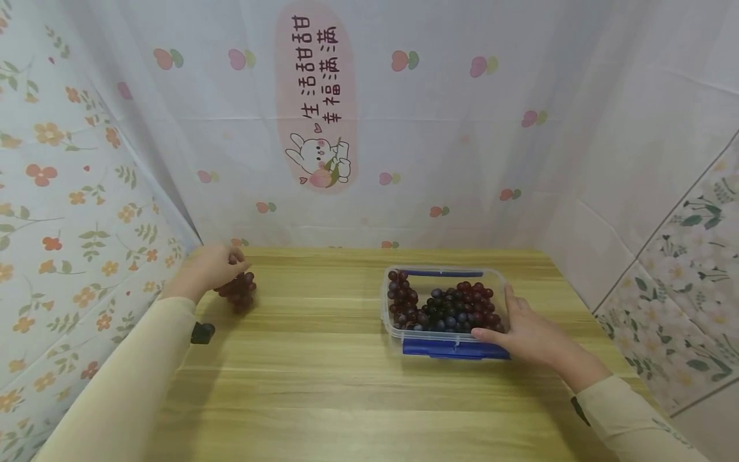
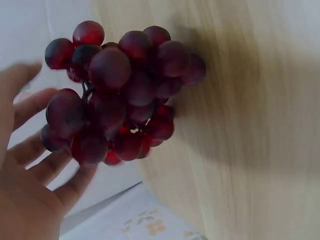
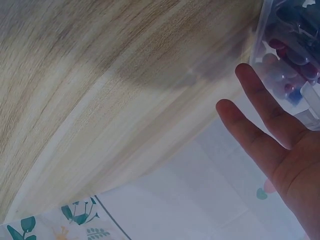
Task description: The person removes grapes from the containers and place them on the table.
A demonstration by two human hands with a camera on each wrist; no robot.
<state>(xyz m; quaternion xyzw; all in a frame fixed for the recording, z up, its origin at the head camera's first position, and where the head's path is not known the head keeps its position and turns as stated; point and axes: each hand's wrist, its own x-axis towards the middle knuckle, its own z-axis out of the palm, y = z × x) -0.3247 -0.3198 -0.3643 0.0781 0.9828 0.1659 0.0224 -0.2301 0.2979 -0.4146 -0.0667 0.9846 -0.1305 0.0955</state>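
Observation:
In the head view, a bunch of red grapes [image 1: 238, 295] is at the table's far left. My left hand [image 1: 213, 266] is over it. Its spread fingers [image 2: 50, 167] pass behind the bunch in the left wrist view, their tips partly hidden; the thumb stands apart from the grapes. A clear plastic food container [image 1: 391, 326] with blue latches sits right of centre, holding red and dark grapes [image 1: 447, 311]. At its right side is my right hand [image 1: 531, 330], thumb by the front rim. Two straight, parted fingers [image 3: 265, 107] show beside the container in the right wrist view.
The wood-grain table [image 1: 312, 385] meets a printed white curtain [image 1: 439, 160] at the back. A floral cloth [image 1: 86, 224] hangs on the left, and a flower-patterned panel [image 1: 693, 289] on the right. A small dark object [image 1: 202, 332] shows beneath the left wrist.

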